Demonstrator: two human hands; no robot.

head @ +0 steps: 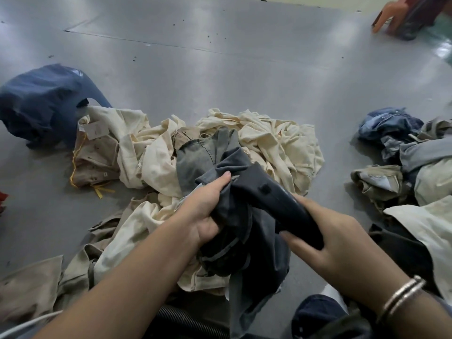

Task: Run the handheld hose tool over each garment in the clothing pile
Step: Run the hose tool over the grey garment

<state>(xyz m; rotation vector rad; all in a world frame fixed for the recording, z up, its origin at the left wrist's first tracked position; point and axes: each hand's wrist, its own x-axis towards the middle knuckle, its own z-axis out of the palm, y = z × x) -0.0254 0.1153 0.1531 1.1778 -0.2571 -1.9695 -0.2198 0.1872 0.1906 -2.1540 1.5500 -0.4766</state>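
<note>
A pile of cream and tan garments (264,140) lies on the grey floor in front of me. My left hand (208,209) grips a bunched dark grey garment (244,241) held above the pile. My right hand (325,243) holds the black handheld nozzle (281,204), whose tip lies against that dark garment. A ribbed black hose (195,324) runs along the bottom edge, partly hidden by my forearms.
A blue garment (41,104) lies apart at the far left. A second heap of denim and pale clothes (411,162) sits at the right. A brown plastic chair (406,13) stands at the top right. Bare grey floor (220,57) stretches beyond the pile.
</note>
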